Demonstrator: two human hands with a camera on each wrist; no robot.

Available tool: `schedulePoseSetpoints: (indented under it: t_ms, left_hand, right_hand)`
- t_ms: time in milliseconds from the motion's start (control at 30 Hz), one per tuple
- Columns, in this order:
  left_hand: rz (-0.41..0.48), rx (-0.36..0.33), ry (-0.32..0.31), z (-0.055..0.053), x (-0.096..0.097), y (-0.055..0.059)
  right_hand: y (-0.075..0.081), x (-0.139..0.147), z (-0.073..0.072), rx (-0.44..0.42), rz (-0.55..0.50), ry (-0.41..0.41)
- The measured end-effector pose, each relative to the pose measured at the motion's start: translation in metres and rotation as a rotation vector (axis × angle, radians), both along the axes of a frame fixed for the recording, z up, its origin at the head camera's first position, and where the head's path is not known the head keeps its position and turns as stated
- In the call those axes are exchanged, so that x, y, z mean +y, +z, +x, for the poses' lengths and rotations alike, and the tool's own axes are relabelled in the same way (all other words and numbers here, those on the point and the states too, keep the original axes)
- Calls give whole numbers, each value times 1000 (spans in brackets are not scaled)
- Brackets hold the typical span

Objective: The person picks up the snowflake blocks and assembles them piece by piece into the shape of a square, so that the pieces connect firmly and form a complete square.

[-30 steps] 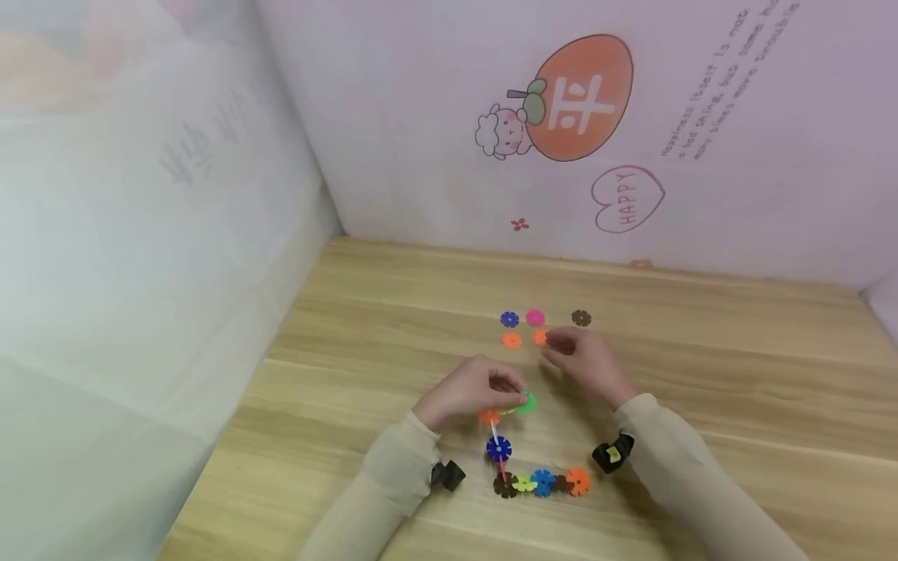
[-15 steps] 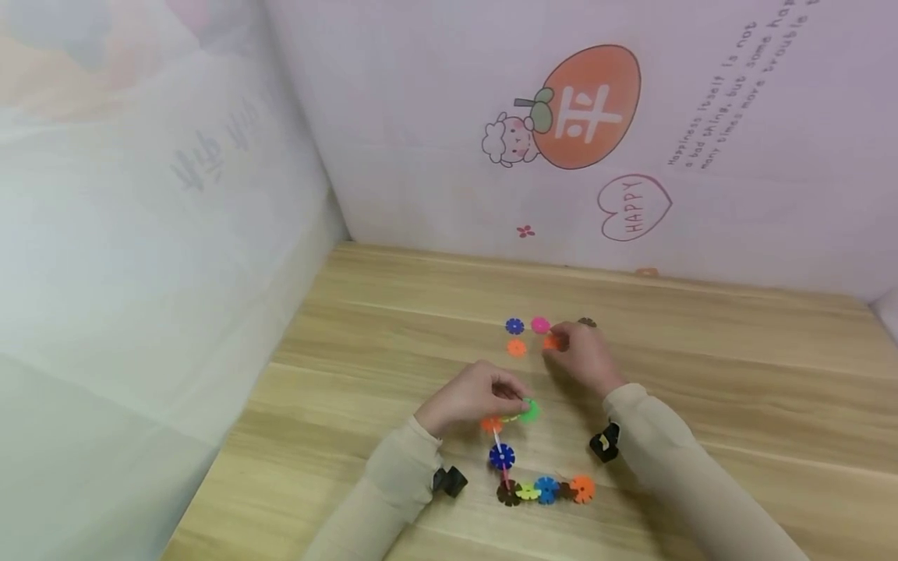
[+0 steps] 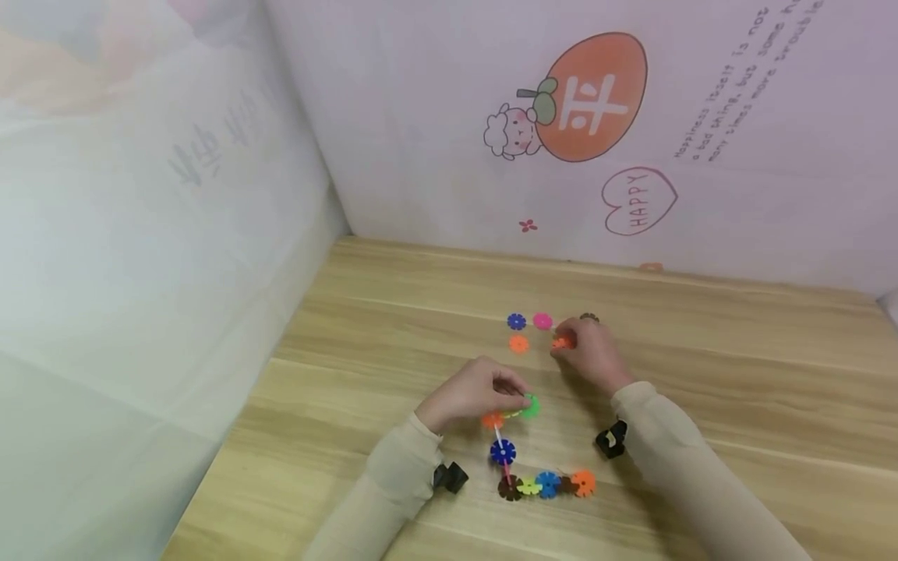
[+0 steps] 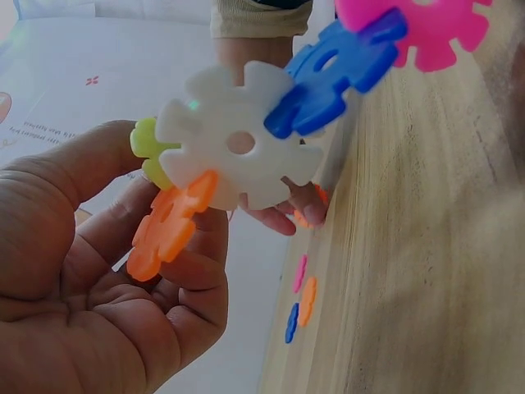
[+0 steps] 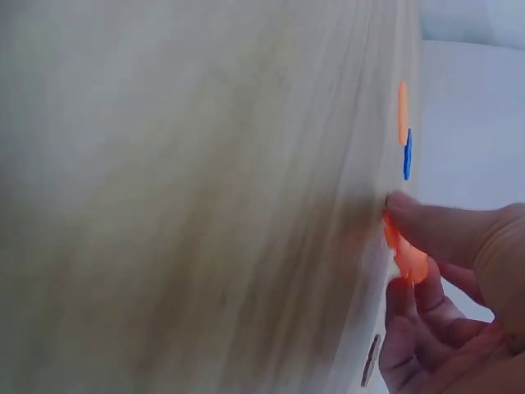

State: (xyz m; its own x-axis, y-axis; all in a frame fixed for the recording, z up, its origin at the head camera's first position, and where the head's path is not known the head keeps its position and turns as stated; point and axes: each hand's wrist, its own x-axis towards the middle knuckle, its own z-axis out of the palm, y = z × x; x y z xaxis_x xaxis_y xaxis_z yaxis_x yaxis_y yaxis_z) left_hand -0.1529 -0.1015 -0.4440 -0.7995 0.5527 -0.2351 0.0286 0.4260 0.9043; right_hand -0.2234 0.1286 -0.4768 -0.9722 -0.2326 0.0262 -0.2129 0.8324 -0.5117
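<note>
My left hand (image 3: 477, 389) pinches the upper end of a bent chain of notched plastic discs, by a green disc (image 3: 531, 406). In the left wrist view a white disc (image 4: 239, 141), an orange disc (image 4: 171, 226) and a blue disc (image 4: 338, 72) are slotted together near the palm. The chain runs down to a brown disc (image 3: 510, 488), then right to an end orange disc (image 3: 583, 483). Farther back, my right hand (image 3: 592, 354) pinches a separate orange disc (image 5: 408, 258) between thumb and fingers, at or just above the table.
On the wooden table (image 3: 393, 312) lie a loose blue disc (image 3: 516, 321), a pink disc (image 3: 542, 321) and an orange disc (image 3: 518, 344). A brown disc (image 3: 589, 317) is partly hidden behind the right hand. A printed cloth wall (image 3: 435, 156) borders the back.
My right hand has closed on the orange disc and shifted it a little to the right, tilting it. My left hand stays at the chain, almost still. The view has shifted slightly.
</note>
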Motion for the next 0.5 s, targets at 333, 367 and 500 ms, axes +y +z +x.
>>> schedulePoseSetpoints:
  t_ms: [333, 367, 500]
  left_hand:
    - [-3, -4, 0, 0, 1, 0]
    - [1, -8, 0, 0, 1, 0]
    - [3, -10, 4, 0, 1, 0]
  right_hand:
    - [-2, 19, 22, -70, -138, 118]
    - [-2, 21, 25, -74, -141, 124]
    - [-1, 28, 34, -69, -112, 110]
